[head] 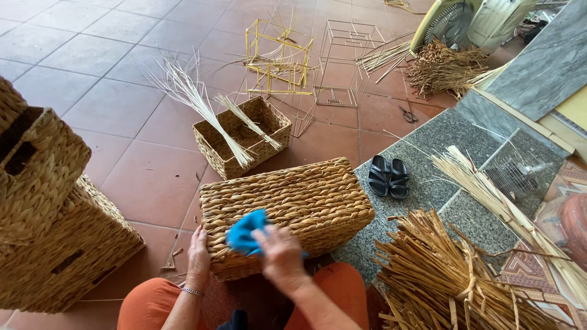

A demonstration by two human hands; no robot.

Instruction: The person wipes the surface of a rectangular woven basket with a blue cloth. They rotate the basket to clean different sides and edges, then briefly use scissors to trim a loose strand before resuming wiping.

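Your knees in orange cloth frame the bottom of the view, and between them your right hand (282,256) presses a blue cloth (246,232) against the near face of a rectangular woven basket (287,205); the fingers curl over the cloth, gripping it. Your left hand (198,256), a thin bracelet at the wrist, lies flat with fingers together against the basket's left near corner, steadying it. The basket rests on the terracotta tile floor (122,110) just in front of you, turned so a broad plaited side faces up.

Judging by the grip, you are wiping the weave. The thick, twisted, ribbed strands would likely catch a cloth, so running along the rows while the left hand braces the corner seems apt.

Beyond it stands a smaller open square basket (241,135) of tighter weave with pale reed stalks (195,101) leaning in it. Two larger woven baskets (55,226) stack at your left. Bare wire frames (309,61), one yellow, stand further off. Bundled dry straw (446,281) lies at your right, near black sandals (388,176) on a speckled granite slab (440,134).
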